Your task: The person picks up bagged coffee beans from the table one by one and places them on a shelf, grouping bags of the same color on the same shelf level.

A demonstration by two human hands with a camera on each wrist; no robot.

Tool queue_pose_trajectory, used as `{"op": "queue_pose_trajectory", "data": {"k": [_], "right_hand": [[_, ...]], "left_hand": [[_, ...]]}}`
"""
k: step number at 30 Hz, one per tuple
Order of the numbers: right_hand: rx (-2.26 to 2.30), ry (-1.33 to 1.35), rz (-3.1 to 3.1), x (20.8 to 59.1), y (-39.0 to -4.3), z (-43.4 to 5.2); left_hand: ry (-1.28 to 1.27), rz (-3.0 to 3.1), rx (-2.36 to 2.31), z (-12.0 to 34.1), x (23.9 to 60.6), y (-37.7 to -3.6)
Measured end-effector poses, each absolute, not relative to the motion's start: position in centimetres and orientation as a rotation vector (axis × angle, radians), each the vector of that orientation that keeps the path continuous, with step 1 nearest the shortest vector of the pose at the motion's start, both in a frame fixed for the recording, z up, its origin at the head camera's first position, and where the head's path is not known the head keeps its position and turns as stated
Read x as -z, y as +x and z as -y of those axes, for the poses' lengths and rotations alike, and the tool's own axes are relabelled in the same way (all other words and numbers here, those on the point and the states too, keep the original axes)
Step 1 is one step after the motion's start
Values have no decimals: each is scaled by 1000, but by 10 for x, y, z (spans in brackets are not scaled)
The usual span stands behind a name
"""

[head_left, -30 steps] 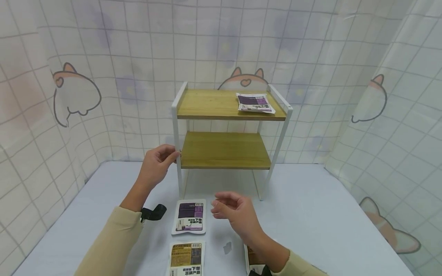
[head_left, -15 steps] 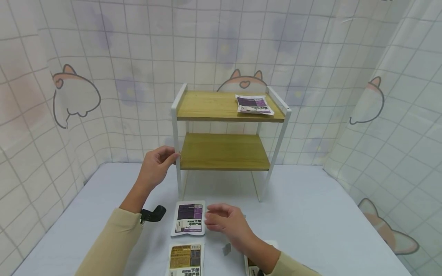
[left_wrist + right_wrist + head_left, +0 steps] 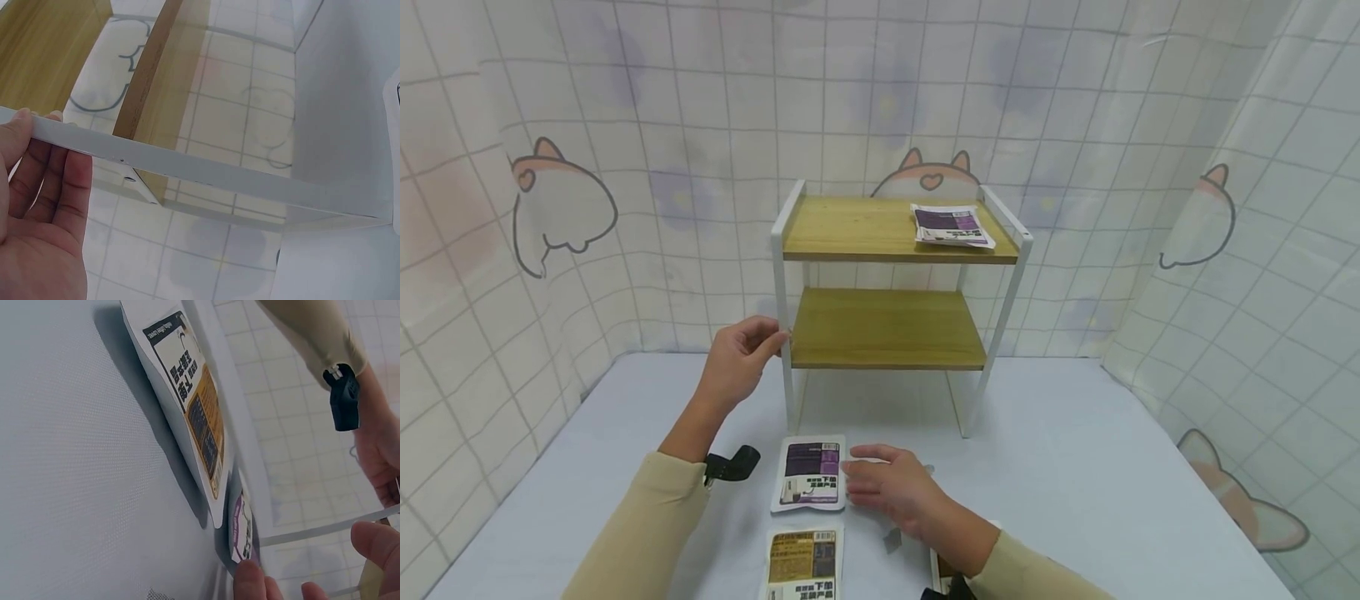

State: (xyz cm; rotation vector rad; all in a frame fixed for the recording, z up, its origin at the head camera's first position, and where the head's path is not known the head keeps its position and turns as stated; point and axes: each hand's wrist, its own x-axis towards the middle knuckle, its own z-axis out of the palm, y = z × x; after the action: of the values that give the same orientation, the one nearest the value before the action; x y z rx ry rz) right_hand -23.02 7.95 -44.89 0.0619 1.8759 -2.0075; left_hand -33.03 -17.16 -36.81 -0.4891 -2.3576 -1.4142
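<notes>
Lowered since a second ago, my right hand now touches the purple pouch before the rack, fingers relaxed. My left hand grips its post; a flat pouch may slide.

fingers at purple packet, orange packet beside

pouch on rack, apparently

A staged recording booth: cat-print curtain encloses a white table.
</notes>
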Motion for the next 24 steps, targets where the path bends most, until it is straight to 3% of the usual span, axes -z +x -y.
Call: {"op": "queue_pose_trajectory", "data": {"k": [24], "right_hand": [[1963,103,-1860,453,-245,-69]], "left_hand": [[-493,2348,1395,170,366,-328]]}}
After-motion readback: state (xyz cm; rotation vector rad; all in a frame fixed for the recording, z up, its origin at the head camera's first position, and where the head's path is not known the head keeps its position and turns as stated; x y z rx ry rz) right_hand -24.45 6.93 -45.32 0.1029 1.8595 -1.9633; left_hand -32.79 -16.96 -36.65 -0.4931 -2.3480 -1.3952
